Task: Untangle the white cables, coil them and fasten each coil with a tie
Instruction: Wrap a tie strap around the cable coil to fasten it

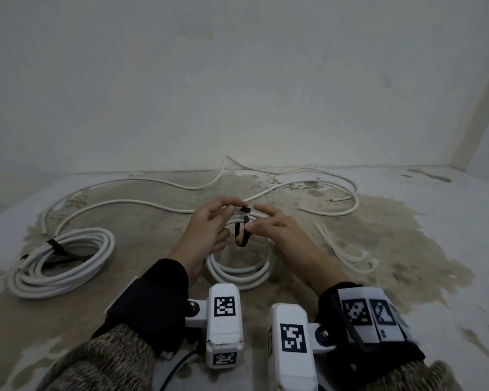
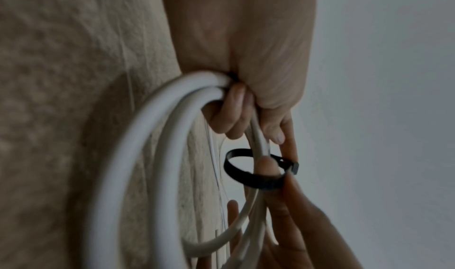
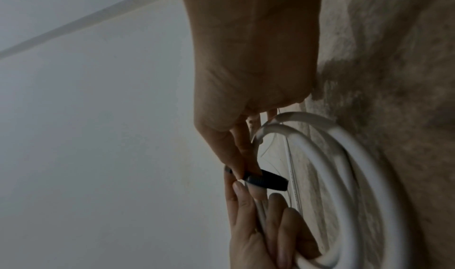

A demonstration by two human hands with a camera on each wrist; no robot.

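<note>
Both hands hold a small white cable coil [image 1: 239,273] just above the stained floor. My left hand [image 1: 229,218] curls its lower fingers round the coil's strands [image 2: 187,84], and its index fingertip touches the head of a black tie [image 1: 237,234]. The tie [image 2: 258,183] forms a loose loop round the strands at the top of the coil. My right hand [image 1: 253,218] pinches the tie's strap [image 3: 270,179] between thumb and finger, close beside the coil [image 3: 295,117].
Another white coil [image 1: 109,244], bound with a black tie [image 1: 55,246], lies on the floor to the left. Long loose white cable [image 1: 141,203] snakes across the floor behind the hands. Short cable pieces [image 1: 347,255] lie to the right. A wall [image 1: 237,80] stands behind.
</note>
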